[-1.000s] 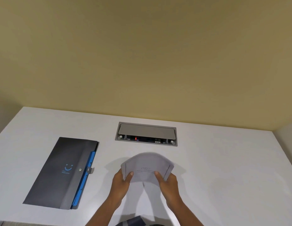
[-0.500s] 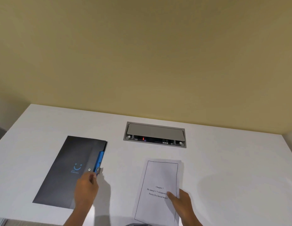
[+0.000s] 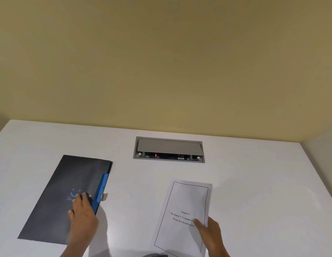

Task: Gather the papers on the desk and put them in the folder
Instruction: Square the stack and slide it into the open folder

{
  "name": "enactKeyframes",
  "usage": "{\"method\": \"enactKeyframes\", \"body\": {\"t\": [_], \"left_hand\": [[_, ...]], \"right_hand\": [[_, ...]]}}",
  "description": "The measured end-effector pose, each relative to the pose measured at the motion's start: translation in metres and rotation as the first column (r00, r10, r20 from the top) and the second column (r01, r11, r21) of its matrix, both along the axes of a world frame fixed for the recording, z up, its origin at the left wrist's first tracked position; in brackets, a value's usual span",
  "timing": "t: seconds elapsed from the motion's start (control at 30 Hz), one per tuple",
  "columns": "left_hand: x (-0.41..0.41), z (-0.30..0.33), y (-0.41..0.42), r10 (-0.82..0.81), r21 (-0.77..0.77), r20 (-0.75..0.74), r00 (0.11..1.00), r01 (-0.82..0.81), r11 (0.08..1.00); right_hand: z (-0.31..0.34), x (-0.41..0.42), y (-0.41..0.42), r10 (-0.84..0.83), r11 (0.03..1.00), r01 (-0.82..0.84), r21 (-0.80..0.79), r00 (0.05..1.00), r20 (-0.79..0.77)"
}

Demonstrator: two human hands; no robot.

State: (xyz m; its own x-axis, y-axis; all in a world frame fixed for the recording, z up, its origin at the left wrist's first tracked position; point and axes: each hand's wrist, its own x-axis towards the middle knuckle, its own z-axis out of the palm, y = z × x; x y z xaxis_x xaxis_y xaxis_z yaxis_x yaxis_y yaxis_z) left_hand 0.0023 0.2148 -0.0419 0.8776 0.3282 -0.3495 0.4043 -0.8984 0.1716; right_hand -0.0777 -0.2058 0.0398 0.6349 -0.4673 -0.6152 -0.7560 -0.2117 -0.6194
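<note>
White surface (image 3: 254, 182), yellow wall behind. Dark grey folder (image 3: 68, 191) lies flat at my left, closed, blue tabs along its right edge. My left hand (image 3: 83, 216) rests on the folder's right side near the clasp, fingers (image 3: 81, 198) loosely together and laid flat on the cover, not pinching anything. Papers (image 3: 183, 206), a stack with a printed title page facing up, lie flat at my right, well apart from the folder. My right hand (image 3: 209, 232) presses on the stack's lower right part, fingertips down on the top sheet just beside the printed lines, nothing pinched. Grey cable box (image 3: 168, 150) set into the surface beyond both.
</note>
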Motion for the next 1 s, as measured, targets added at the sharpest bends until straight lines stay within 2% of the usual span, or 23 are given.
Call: {"method": "enactKeyframes", "body": {"t": [0.13, 0.3, 0.4, 0.57, 0.83, 1.0], "left_hand": [[0.006, -0.002, 0.006, 0.011, -0.011, -0.018, 1.000, -0.011, 1.000], [0.012, 0.031, -0.010, 0.107, -0.279, 0.061, 0.992, -0.086, 0.956], [0.008, 0.049, -0.019, 0.105, -0.339, 0.041, 0.994, -0.085, 0.937], [-0.006, 0.085, -0.057, 0.218, -0.402, 0.007, 0.976, -0.197, 0.894], [-0.035, 0.119, -0.126, 0.167, -0.518, 0.005, 0.986, -0.140, 0.844], [-0.043, 0.138, -0.177, 0.125, -0.608, 0.011, 0.992, -0.093, 0.789]], "right_hand": [[0.004, -0.001, 0.002, -0.029, 0.999, 0.028, 0.016, 0.999, 0.022], [0.016, 0.005, 0.000, -0.083, 0.995, 0.078, 0.059, 0.993, 0.086], [0.026, 0.009, -0.005, -0.140, 0.986, 0.127, 0.104, 0.981, 0.132], [0.050, 0.017, -0.018, -0.208, 0.970, 0.175, 0.167, 0.955, 0.210], [0.099, 0.030, -0.035, -0.244, 0.962, 0.176, 0.209, 0.898, 0.366], [0.123, 0.040, -0.036, -0.174, 0.978, 0.098, 0.182, 0.866, 0.470]]}}
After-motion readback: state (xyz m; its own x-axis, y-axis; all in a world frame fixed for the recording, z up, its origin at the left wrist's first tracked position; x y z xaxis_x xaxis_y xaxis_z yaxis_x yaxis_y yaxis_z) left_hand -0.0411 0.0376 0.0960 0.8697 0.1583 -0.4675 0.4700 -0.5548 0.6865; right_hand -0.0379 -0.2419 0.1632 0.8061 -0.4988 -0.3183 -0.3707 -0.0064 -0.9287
